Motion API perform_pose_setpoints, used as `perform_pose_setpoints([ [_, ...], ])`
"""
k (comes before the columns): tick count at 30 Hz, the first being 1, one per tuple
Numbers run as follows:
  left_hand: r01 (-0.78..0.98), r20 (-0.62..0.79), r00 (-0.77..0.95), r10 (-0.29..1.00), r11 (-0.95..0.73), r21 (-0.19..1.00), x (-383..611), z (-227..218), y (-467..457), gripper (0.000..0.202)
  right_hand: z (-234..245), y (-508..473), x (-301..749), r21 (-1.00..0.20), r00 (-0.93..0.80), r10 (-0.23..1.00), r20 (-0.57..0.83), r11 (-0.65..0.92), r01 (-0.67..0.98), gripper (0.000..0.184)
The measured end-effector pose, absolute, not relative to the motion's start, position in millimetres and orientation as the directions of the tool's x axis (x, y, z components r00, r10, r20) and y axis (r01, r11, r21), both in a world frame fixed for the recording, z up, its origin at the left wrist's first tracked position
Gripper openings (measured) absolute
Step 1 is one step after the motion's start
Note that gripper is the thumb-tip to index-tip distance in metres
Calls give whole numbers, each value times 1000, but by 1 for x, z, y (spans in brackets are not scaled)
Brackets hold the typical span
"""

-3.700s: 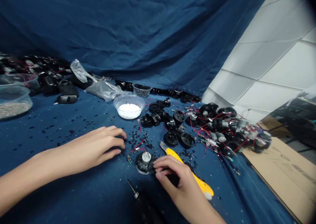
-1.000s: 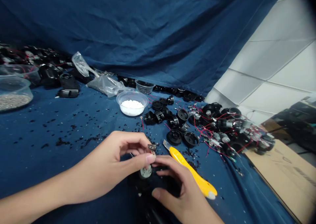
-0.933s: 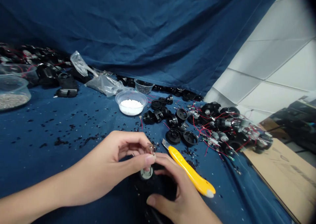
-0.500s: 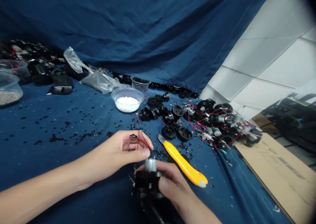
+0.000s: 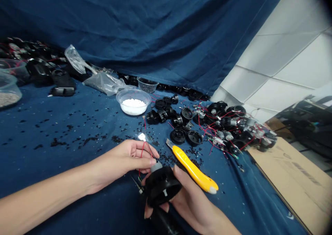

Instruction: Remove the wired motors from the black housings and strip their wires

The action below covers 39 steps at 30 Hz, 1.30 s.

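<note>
My right hand (image 5: pixel 187 199) grips a round black housing (image 5: pixel 161 187) with a small grey motor end (image 5: pixel 156 166) sticking out of its top, lifted off the blue cloth (image 5: pixel 64 124). My left hand (image 5: pixel 124 159) pinches the motor's red wires (image 5: pixel 142 149) next to the motor, thumb against fingers; a small shiny tab (image 5: pixel 141 137) stands at the wires' upper end. A yellow utility knife (image 5: pixel 193 170) lies on the cloth just right of both hands. A dark screwdriver (image 5: pixel 160 217) lies under the housing, mostly hidden.
A clear cup of white pellets (image 5: pixel 133 102) stands behind the hands. Black housings (image 5: pixel 178 124) and a tangle of red-wired motors (image 5: pixel 233 131) lie to the right. Plastic bags (image 5: pixel 101 81), a tub of grey bits (image 5: pixel 7 93), and a cardboard sheet (image 5: pixel 295 179) at the table's right edge.
The right hand has picked the housing with its motor off the cloth and tilted it. The left hand moved from the cloth onto the red wires and now pinches them.
</note>
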<state>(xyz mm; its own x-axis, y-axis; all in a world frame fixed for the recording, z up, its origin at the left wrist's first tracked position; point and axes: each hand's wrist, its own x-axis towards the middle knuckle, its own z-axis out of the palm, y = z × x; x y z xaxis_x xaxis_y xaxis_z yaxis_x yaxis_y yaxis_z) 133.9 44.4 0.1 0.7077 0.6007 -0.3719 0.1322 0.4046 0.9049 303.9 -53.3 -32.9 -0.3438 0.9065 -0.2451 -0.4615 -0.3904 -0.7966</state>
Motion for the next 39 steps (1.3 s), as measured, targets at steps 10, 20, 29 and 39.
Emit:
perform_pose_setpoints([
  [10,131,-386,677,626,413,901,134,0,48,27,-37,-50,306,-800,-379,901,-211,-382,-462,70],
  [20,169,-428,697,575,449,877,134,-1,44,32,-35,-50,310,-733,-446,872,-201,-436,-523,70],
  [29,353,227,546,807,-467,811,114,33,42,78,-32,-50,308,-735,-448,888,-104,-372,-567,71],
  [39,174,368,836,407,-832,527,121,19,17,68,-33,-63,328,-990,-116,992,-45,-29,140,60],
])
